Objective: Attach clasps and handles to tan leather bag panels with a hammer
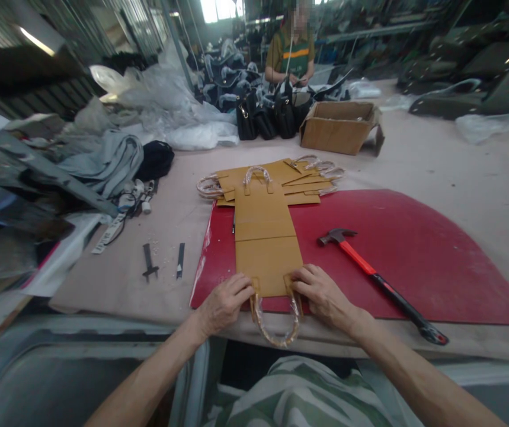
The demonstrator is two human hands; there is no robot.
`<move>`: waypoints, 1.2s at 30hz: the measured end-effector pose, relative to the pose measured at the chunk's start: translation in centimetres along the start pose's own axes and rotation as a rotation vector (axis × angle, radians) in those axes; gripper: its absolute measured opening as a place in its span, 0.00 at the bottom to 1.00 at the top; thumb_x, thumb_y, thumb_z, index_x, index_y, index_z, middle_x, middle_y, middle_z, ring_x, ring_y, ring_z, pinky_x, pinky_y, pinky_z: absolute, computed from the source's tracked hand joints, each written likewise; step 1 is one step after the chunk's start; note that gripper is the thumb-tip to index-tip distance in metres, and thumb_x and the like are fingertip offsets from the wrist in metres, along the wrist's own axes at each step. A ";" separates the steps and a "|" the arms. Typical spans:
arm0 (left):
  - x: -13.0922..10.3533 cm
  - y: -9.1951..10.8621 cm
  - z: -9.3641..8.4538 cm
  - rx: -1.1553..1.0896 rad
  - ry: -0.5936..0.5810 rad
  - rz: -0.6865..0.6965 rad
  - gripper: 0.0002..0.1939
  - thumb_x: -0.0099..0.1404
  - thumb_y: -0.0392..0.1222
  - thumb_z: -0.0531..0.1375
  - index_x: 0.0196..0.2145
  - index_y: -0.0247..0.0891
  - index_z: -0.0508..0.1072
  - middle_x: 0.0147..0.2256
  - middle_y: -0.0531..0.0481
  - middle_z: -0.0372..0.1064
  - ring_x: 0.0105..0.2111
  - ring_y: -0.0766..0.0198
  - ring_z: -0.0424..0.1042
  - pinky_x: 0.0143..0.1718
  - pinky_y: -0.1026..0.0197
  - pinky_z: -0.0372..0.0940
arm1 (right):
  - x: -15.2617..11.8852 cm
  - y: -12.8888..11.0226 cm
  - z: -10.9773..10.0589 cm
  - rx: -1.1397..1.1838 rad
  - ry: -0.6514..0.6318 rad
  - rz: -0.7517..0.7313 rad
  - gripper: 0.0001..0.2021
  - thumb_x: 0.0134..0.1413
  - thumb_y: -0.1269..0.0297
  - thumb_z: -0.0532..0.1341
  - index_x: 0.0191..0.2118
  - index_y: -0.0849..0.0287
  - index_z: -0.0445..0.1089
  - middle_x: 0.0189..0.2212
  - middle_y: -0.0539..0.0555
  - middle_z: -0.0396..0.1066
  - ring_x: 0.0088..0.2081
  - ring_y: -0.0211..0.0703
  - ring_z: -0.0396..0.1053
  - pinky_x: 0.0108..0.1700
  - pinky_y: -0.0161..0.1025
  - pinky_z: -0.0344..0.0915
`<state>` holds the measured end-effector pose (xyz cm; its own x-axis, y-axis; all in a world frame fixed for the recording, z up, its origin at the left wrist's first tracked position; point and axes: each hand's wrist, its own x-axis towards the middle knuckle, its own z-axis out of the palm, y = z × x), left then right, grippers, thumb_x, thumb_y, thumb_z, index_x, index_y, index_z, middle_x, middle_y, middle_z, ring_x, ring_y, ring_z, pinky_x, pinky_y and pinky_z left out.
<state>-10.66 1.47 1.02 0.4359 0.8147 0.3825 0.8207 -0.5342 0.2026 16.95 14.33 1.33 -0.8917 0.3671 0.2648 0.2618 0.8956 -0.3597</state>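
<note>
A long mustard-yellow panel (266,237) lies flat on the red board (405,249), with a plastic-wrapped handle at its far end and another at its near end. My left hand (225,302) has its fingers closed on the panel's near left corner, beside the handle's base. On the near right corner, the fingers of my right hand (323,293) are pressed together at the other handle base. The near handle (278,341) hangs over the table edge between my hands. Behind, more yellow panels (307,193) with wrapped handles are piled up.
To the right lies a hammer (370,270). Small dark tools (149,261) rest on the left. Farther back are a cardboard box (338,127), black bags (265,118), plastic wrap (201,133) and a person (292,56) across the table.
</note>
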 end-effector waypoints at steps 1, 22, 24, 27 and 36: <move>0.0 0.3 0.0 0.014 0.007 -0.022 0.18 0.68 0.26 0.48 0.47 0.32 0.74 0.47 0.38 0.72 0.51 0.56 0.71 0.56 0.51 0.70 | -0.1 -0.3 0.3 0.014 0.051 0.030 0.13 0.63 0.77 0.52 0.41 0.60 0.73 0.47 0.58 0.71 0.45 0.47 0.62 0.48 0.45 0.62; 0.1 5.9 0.6 0.038 0.102 0.034 0.15 0.65 0.31 0.52 0.46 0.31 0.73 0.52 0.35 0.73 0.63 0.49 0.64 0.68 0.35 0.52 | -2.7 -8.2 1.6 0.689 0.603 0.914 0.19 0.59 0.48 0.58 0.48 0.58 0.68 0.43 0.60 0.76 0.42 0.49 0.76 0.43 0.45 0.76; 0.3 6.1 0.1 0.059 0.000 0.045 0.13 0.66 0.34 0.53 0.46 0.31 0.73 0.54 0.35 0.71 0.63 0.48 0.63 0.68 0.36 0.53 | -3.0 -7.9 1.2 0.630 0.590 0.923 0.20 0.57 0.46 0.58 0.45 0.57 0.69 0.41 0.59 0.77 0.40 0.50 0.76 0.43 0.46 0.76; 0.5 5.8 -0.4 0.080 -0.147 0.080 0.14 0.68 0.40 0.54 0.45 0.31 0.73 0.55 0.34 0.69 0.63 0.46 0.62 0.68 0.36 0.51 | -3.1 -6.1 1.3 0.386 0.570 0.853 0.21 0.54 0.45 0.58 0.45 0.54 0.71 0.43 0.59 0.76 0.42 0.54 0.76 0.44 0.52 0.74; 0.5 4.9 -2.1 -0.179 0.036 -0.113 0.22 0.68 0.55 0.58 0.49 0.34 0.72 0.54 0.37 0.70 0.60 0.52 0.66 0.65 0.48 0.59 | -1.4 -1.5 2.8 0.134 0.438 0.670 0.21 0.56 0.43 0.52 0.41 0.53 0.69 0.42 0.60 0.74 0.44 0.60 0.72 0.48 0.60 0.70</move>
<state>-7.17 -1.20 4.05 0.3288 0.8647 0.3797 0.7833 -0.4743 0.4019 16.74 11.74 -0.96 -0.3282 0.9048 0.2713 0.6180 0.4229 -0.6627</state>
